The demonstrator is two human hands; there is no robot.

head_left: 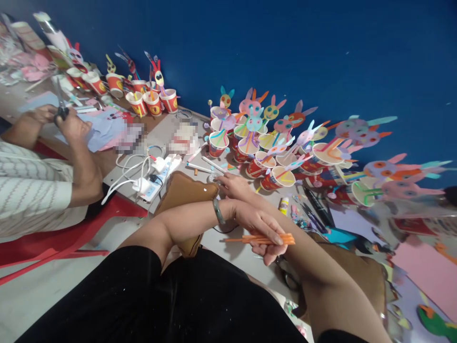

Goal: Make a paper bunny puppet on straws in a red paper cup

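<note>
My left hand [264, 232], with a bangle [218, 211] on its wrist, is closed around a bundle of thin orange sticks [262, 239]. The sticks lie nearly level above my lap, and one darker tip pokes out further to the left. My right arm passes beyond my left arm, so the two cross. Out on the table, my right hand [234, 186] has its fingers bent together at a small clear, shiny round thing [213, 178], which I cannot make out well. Paper cups [278, 178] with paper rabbit figures stand just past it.
Left of my arms lie a brown cushion [185, 188] and a power strip [159, 177] with white cables. A co-worker's hand [73, 125] holds scissors [61, 107] at far left. A glue stick [283, 205], black pens [319, 207] and coloured paper [426, 271] lie right.
</note>
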